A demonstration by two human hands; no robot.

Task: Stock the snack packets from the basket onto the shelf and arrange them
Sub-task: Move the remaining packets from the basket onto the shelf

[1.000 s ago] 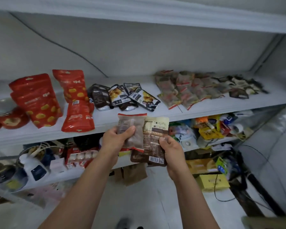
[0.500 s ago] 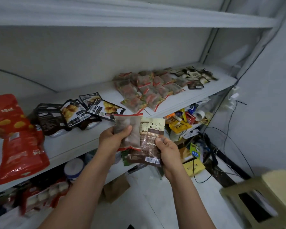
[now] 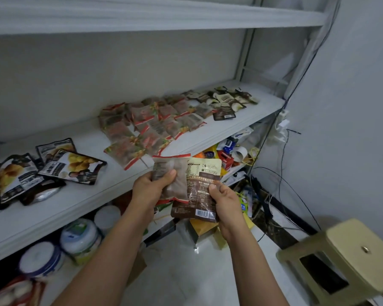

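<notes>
Both hands up in front of the long white metal shelf (image 3: 86,142), one packet each. My left hand (image 3: 152,187) is clamped on a clear red-trimmed packet of brown snack (image 3: 175,175), thumb across its face. My right hand (image 3: 224,199) pinches a brown-and-cream foil packet with a barcode (image 3: 202,191) by its right edge. The red-trimmed one overlaps the left side of the other. I hold them side by side, printed backs to me, likely to tell the kinds apart before placing. The shelf is already sorted by type: flat black packets with yellow pictures (image 3: 71,164) to the left, overlapping rows of red-trimmed packets (image 3: 146,129) in the middle, brown-and-cream packets (image 3: 226,100) at the far right end. So each held packet should join its own group. The basket is not in view. A pale yellow plastic stool (image 3: 345,257) stands low on my right.
</notes>
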